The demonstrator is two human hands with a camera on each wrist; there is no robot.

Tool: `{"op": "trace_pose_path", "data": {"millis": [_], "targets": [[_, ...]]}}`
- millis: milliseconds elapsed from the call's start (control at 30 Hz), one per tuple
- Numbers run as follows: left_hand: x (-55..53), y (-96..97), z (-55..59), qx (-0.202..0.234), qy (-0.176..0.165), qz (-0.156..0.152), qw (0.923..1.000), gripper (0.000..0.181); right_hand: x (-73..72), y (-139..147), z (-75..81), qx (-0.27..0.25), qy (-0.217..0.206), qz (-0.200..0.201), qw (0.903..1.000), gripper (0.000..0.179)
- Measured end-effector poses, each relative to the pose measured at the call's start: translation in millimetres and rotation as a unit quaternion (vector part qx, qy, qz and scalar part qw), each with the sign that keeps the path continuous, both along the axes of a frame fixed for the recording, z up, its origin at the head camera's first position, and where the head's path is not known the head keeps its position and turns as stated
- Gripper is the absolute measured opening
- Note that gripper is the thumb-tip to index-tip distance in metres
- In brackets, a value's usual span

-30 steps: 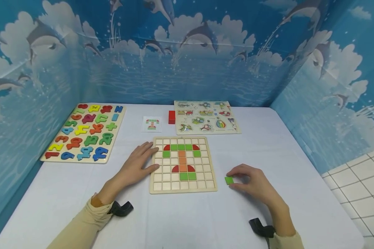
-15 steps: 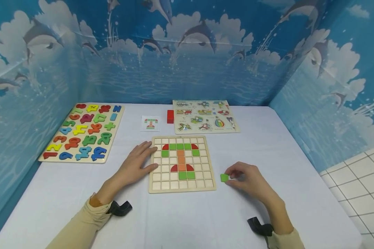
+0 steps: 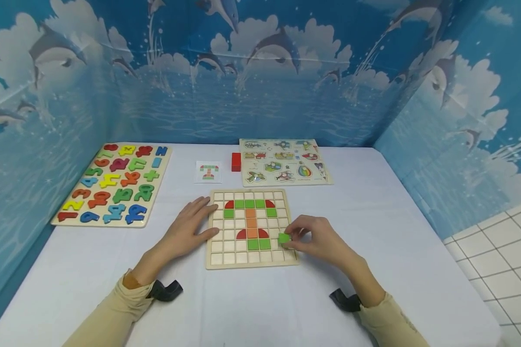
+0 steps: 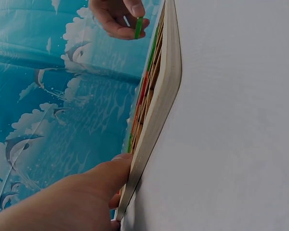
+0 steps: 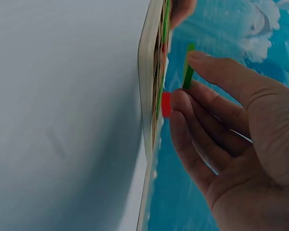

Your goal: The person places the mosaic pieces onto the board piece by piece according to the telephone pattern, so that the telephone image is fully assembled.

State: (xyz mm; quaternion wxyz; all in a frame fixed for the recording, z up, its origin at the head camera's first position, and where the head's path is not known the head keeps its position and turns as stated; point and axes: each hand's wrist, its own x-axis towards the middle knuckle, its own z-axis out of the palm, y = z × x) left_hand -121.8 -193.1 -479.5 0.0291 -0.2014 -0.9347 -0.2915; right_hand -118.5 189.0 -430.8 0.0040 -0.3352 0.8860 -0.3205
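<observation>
My right hand (image 3: 320, 238) pinches a small green square tile (image 3: 283, 238) between thumb and fingers, over the right side of the wooden grid board (image 3: 228, 259). In the right wrist view the tile (image 5: 188, 70) stands edge-on, raised off the board's face. Red quarter-round, green square and orange square (image 3: 252, 222) tiles form a T-like figure with a wider foot in the grid. Two green tiles (image 3: 258, 244) make up its bottom row. My left hand (image 3: 185, 227) rests at the board's left edge, index finger and thumb touching the frame.
Behind the board lie a pattern card (image 3: 208, 172) showing a similar figure, a red block (image 3: 236, 162) and a vehicle picture puzzle (image 3: 285, 163). A number puzzle (image 3: 113, 185) lies at the left. Dolphin-print curtains (image 3: 260, 106) surround the white table (image 3: 369, 202).
My right hand has carried the green tile left, from the tablecloth beside the board to over the board's right side. My left hand has stayed at the board's edge.
</observation>
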Motion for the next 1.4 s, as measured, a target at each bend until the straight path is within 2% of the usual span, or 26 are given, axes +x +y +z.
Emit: {"op": "trace_pose_path", "data": {"millis": [267, 500, 900, 1200, 1400], "targets": [[-0.7, -0.6, -3.2, 0.0, 0.002, -0.002, 1.0, 0.067, -1.8, -60, 6.3, 0.05, -0.009, 0.034, 0.9981, 0.02], [-0.9, -1.2, 0.6, -0.003, 0.009, -0.001, 1.0, 0.066, -1.7, -90, 4.3, 0.07, 0.012, 0.043, 0.9966, 0.019], [-3.6, -2.2, -1.8, -0.001, 0.009, -0.005, 1.0, 0.066, 1.6, -101, -3.0, 0.081, 0.064, 0.059, 0.9929, 0.022], [-4.8, -2.6, -1.4, -0.001, 0.007, -0.002, 1.0, 0.066, -0.3, -99, -6.7, 0.071, 0.079, 0.062, 0.9924, 0.021], [-4.3, -2.8, -1.9, 0.001, 0.002, -0.002, 1.0, 0.066, -1.6, -98, -9.3, 0.079, 0.074, 0.058, 0.9924, 0.021]]}}
